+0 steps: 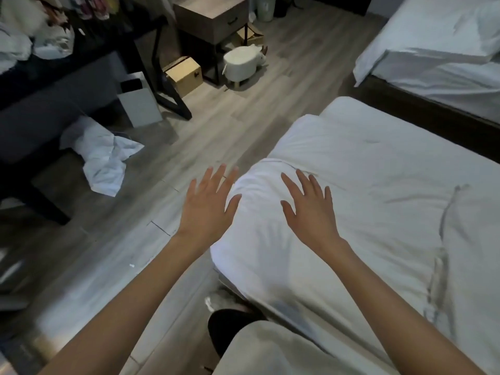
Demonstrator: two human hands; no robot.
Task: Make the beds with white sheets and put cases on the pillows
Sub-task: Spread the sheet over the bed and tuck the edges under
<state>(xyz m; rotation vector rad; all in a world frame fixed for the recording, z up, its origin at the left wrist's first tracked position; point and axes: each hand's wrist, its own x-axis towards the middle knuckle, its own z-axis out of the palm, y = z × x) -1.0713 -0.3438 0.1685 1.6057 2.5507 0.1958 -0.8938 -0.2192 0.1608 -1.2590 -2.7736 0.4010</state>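
Both hands were out front, fingers spread and straight, gripping nothing: left hand [207,205] over the pillow's left edge and the wooden floor [243,117], right hand [308,211] above the white pillow [265,255]. That pillow lay at the corner of the near bed [378,171]. A second white-sheeted bed [446,69] stood well apart, upper right; crumpled white cloth [104,158] lay on the floor, left.

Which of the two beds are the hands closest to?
The near bed, bottom right: left hand and right hand spread at its corner. The far bed is top right.
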